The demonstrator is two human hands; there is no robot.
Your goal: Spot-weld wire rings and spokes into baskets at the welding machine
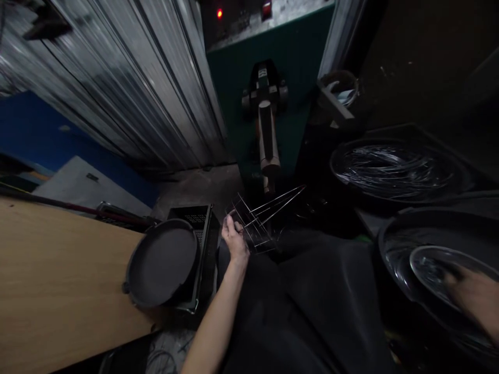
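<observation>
My left hand (236,239) is closed on a thin wire frame (259,221), which juts out to the right in front of the dark clothing on my lap. Just beyond the frame is the tip of a machine arm (268,140) on a green machine body (230,83). At the right edge my right hand (473,296) reaches into a large dark round tray (393,234) holding shiny wire pieces and a pale ring (419,252). Motion blurs its fingers, so what they hold, if anything, cannot be made out.
A second round tray (335,169) with a heap of shiny wires lies farther back on the right. To the left, a dark round pan (161,262) sits on a crate (202,223) beside a wooden board (66,280). Corrugated metal sheeting (128,67) stands behind.
</observation>
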